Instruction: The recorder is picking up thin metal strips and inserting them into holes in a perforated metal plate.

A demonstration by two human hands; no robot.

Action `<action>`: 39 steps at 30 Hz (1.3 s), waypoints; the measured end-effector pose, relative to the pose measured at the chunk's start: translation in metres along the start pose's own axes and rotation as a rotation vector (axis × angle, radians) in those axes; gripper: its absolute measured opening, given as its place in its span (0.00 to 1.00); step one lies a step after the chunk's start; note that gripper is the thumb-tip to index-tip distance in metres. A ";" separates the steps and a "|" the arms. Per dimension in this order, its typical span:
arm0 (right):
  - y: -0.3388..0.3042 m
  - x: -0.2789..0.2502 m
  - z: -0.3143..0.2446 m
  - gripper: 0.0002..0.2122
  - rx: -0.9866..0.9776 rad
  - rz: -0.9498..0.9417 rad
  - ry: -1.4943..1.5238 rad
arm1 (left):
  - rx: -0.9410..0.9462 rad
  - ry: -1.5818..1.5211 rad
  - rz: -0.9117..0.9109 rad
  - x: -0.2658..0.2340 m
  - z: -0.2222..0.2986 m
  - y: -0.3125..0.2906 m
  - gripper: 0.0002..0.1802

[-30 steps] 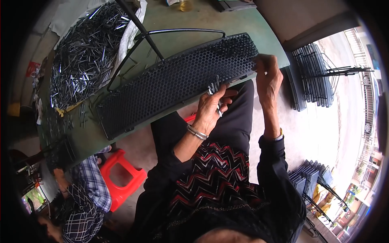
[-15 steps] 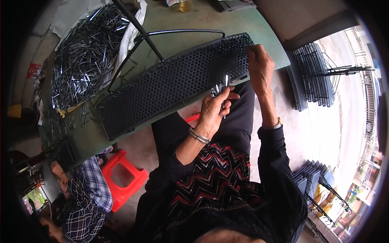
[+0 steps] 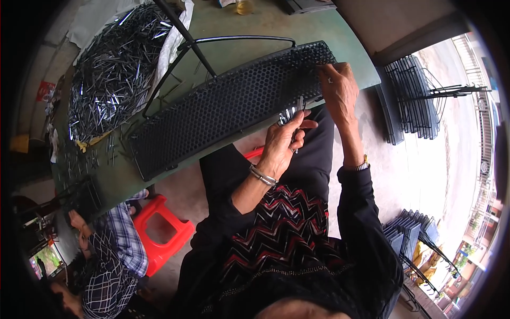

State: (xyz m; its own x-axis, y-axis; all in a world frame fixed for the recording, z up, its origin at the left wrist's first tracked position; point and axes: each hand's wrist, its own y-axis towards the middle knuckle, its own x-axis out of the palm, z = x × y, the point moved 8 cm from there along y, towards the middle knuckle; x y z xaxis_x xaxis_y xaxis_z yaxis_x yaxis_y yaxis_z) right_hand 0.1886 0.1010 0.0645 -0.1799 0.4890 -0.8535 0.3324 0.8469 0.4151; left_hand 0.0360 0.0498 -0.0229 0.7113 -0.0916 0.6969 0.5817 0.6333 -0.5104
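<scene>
A long black perforated panel with a black rod frame lies across the green table, its near edge close to the table's edge. In my left hand is a bunch of thin shiny strips, gripped in front of the panel's near edge. My right hand is at the panel's right end, thumb and fingers pinched together against its surface. Whatever those fingertips hold is too small to make out.
A sack heaped with dark strips stands at the table's left. A red stool is at lower left, beside a seated person in plaid. Stacked black panels stand on the right. A glass sits at the far edge.
My right hand has shifted slightly down and left, its fingers now reaching onto the panel's right end. The strips in my left hand have tilted a little; that hand is nearly still.
</scene>
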 end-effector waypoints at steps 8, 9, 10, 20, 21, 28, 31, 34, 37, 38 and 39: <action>-0.038 0.000 -0.005 0.11 0.101 -0.416 0.594 | 0.041 0.000 -0.020 -0.001 0.000 0.004 0.12; -0.046 0.004 -0.012 0.11 0.057 -0.549 0.706 | 0.036 0.002 -0.022 0.001 0.000 0.004 0.12; -0.046 0.005 -0.009 0.10 0.037 -0.501 0.707 | 0.028 0.025 -0.017 0.004 0.001 0.003 0.12; -0.051 0.005 0.005 0.11 0.282 -0.797 0.892 | -0.043 0.264 -0.141 0.015 -0.002 -0.002 0.12; -0.047 0.001 0.005 0.11 0.266 -0.756 0.888 | -0.044 0.266 -0.144 0.014 -0.003 0.000 0.12; -0.011 -0.043 0.037 0.06 0.204 -0.003 0.651 | -0.068 0.235 -0.103 0.008 -0.009 0.007 0.11; -0.008 -0.035 0.040 0.04 0.152 0.141 0.586 | -0.055 0.173 -0.091 0.006 -0.006 0.008 0.13; -0.006 -0.025 0.042 0.02 0.115 0.183 0.520 | -0.061 0.118 -0.117 0.008 -0.006 0.009 0.14; -0.007 -0.020 0.041 0.01 0.125 0.175 0.499 | -0.072 0.108 -0.109 0.008 -0.007 0.009 0.14; -0.007 -0.023 0.038 0.01 0.096 0.183 0.418 | -0.081 0.105 -0.099 0.007 -0.008 0.009 0.13; -0.006 -0.025 0.035 0.01 0.067 0.191 0.338 | -0.080 0.104 -0.097 0.008 -0.007 0.009 0.13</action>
State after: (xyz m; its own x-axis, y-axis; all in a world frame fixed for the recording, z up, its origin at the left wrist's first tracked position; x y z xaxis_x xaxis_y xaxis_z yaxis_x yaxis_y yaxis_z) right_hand 0.2232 0.0759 0.0722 -0.4000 0.6872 -0.6064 0.4475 0.7238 0.5252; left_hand 0.0494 0.0489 -0.0256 0.6845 -0.2313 0.6913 0.6767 0.5543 -0.4845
